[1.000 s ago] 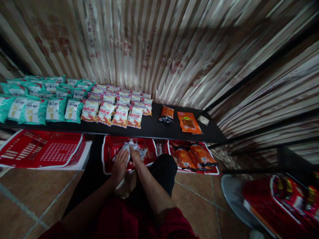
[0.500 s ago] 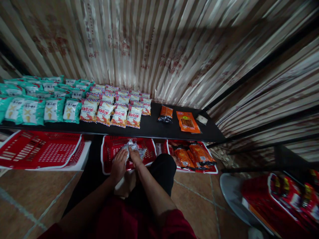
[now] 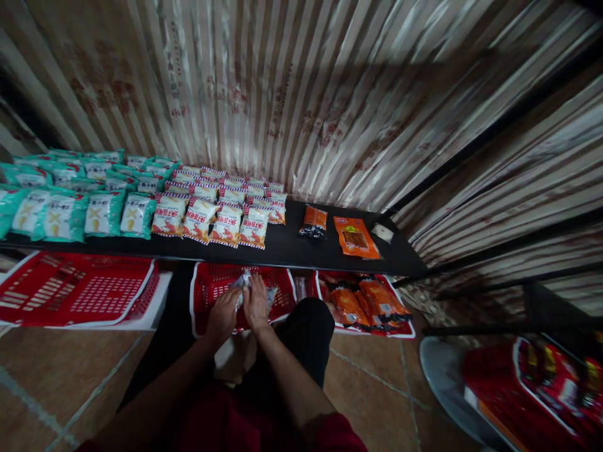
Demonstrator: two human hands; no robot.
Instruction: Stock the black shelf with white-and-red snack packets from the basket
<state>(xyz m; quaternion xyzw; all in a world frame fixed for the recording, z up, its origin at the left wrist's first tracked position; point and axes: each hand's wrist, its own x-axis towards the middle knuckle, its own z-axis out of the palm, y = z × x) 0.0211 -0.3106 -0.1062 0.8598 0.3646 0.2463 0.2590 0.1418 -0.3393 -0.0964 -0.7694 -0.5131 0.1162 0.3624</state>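
In the middle red basket (image 3: 195, 314), a small silvery-white snack bag (image 3: 243, 280) is between my two hands. My left hand (image 3: 223, 314) is closed on its left side. On the other side, my right hand (image 3: 255, 304) presses against the bag with its fingers close together. Much of the bag is hidden by my hands, and its print cannot be read. Another pale packet (image 3: 272, 294) shows in the basket just right of my right hand.
A black shelf (image 3: 287, 248) bears teal snack bags (image 3: 66, 215), striped-edge snack bags (image 3: 226, 223) and orange packets (image 3: 355, 238). Orange packs lie in the right basket (image 3: 412, 331). A left basket (image 3: 103, 292) and a grey tub (image 3: 436, 370) flank my knees.
The view has tilted slightly, so shelf and baskets sit a little lower. My right hand's fingers have moved further over the bag, with both hands still on it.
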